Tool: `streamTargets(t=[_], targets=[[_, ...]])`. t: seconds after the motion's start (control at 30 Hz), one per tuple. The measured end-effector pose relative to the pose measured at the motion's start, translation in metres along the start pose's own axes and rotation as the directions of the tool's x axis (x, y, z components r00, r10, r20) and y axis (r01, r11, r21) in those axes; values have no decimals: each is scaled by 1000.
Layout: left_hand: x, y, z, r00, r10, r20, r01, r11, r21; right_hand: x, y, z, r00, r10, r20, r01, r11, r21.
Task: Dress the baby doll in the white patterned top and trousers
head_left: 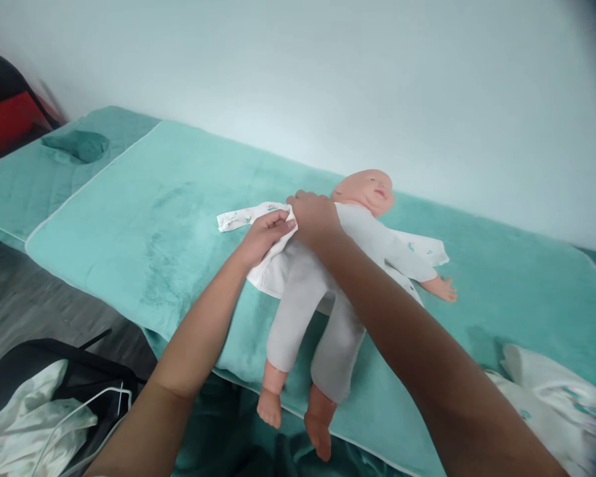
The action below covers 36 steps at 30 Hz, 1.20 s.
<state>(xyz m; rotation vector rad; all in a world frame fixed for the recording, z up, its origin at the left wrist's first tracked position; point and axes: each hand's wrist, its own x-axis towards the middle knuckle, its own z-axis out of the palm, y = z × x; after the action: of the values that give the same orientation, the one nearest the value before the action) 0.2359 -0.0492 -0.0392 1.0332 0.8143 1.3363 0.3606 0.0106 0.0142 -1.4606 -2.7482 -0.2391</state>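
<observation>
A baby doll (328, 278) in a pale grey bodysuit lies on its back on a teal towel (144, 238), head toward the wall, bare feet over the near edge. Under it lies an open white printed garment (268, 271), one sleeve stretched out to the left. My left hand (265, 235) pinches the garment's edge beside the doll's arm. My right hand (314, 217) is closed over the doll's shoulder and arm at the same spot; what its fingers grip is hidden.
The towel covers a teal padded table (44, 179) against a white wall. More white printed clothing (561, 391) lies at the right near edge. A dark bag with white cloth and a hanger (44, 404) sits on the floor at lower left. A red and black object (4, 119) stands far left.
</observation>
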Motion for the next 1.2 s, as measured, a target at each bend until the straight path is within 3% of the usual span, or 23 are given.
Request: streamTargets(t=[0.17, 0.3, 0.37, 0.47, 0.53, 0.57, 0.67, 0.77, 0.9, 1.0, 1.13, 1.2], targets=[[-5, 5, -2, 989, -29, 146, 38, 997, -63, -8, 5, 0, 988, 81, -135, -63, 989, 137], [-6, 5, -3, 976, -72, 205, 74, 997, -5, -33, 14, 3, 927, 159, -341, 15, 890, 455], [-4, 1, -3, 985, -37, 170, 28, 998, 58, -56, 21, 6, 844, 297, -446, 19, 815, 579], [1, -5, -1, 984, 175, 16, -175, 961, 212, -94, 40, 13, 647, 562, -515, -105, 734, 671], [4, -8, 0, 953, 294, -73, -265, 927, 267, -115, 57, 19, 527, 726, -441, -282, 639, 715], [5, -9, 0, 945, 309, -104, -272, 923, 274, -123, 65, 22, 499, 791, -354, -386, 569, 726], [6, -10, 3, 943, 275, -186, -217, 935, 279, -134, 83, 32, 493, 868, -69, -616, 403, 677], [6, -11, 11, 945, 243, -219, -179, 944, 275, -134, 87, 39, 477, 878, -35, -646, 377, 664], [4, -8, 28, 965, 218, -148, -175, 950, 259, -133, 84, 43, 437, 898, -52, -605, 336, 722], [5, -2, 42, 977, 193, -94, -160, 946, 281, -132, 81, 44, 444, 895, -41, -520, 295, 801], [12, 6, 52, 981, 178, -77, -145, 937, 319, -129, 78, 45, 476, 877, 70, -343, 112, 933], [18, 10, 52, 980, 174, -95, -133, 933, 333, -127, 75, 45, 519, 844, 135, -259, 4, 966]])
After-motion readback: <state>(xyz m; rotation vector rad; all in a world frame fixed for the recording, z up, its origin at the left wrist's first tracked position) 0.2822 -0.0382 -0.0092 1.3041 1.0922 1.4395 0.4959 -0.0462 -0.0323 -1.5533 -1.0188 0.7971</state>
